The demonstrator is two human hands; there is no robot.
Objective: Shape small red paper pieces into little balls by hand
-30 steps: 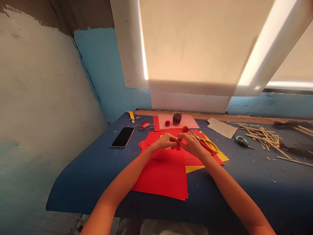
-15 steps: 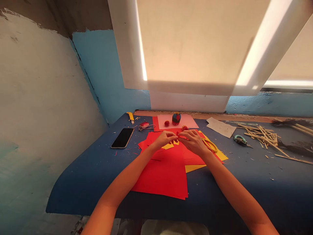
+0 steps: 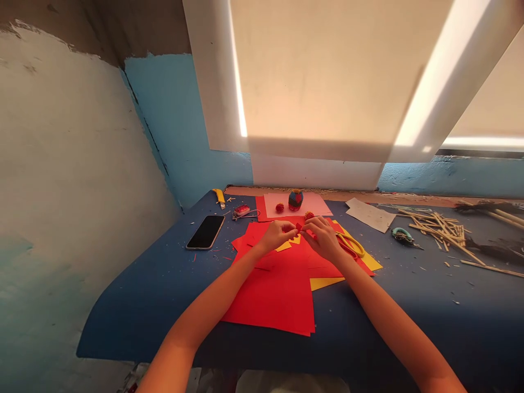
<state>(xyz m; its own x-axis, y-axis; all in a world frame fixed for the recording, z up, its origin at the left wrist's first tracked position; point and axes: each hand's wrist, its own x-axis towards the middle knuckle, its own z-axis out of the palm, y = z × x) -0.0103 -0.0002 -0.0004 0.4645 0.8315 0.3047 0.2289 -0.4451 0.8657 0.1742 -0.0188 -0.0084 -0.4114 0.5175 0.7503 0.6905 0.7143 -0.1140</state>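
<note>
Between my fingertips is a small red paper piece (image 3: 298,226). My left hand (image 3: 278,234) pinches it from the left, and my right hand (image 3: 321,234) grips its right side. Both hands are held over red paper sheets (image 3: 274,295) stacked on the table. Small yellow paper pieces (image 3: 286,245) lie beneath my left hand. Scissors with yellow handles (image 3: 352,244) rest beside my right wrist, on red and yellow paper. Just beyond my hands are two red balls, one on the left (image 3: 279,208) and one on the right (image 3: 309,215), and a small dark pot with a red patch (image 3: 295,200).
On the blue-covered table (image 3: 155,305), a phone (image 3: 205,232), a yellow cutter (image 3: 219,197) and a red gadget with a cord (image 3: 241,210) lie left. To the right are a pale card (image 3: 370,214), a teal coil (image 3: 403,236) and several thin sticks (image 3: 440,226).
My fingers have shifted slightly around the red paper piece, and more of it shows between them. My left hand has moved a little. The things on the table stay put.
</note>
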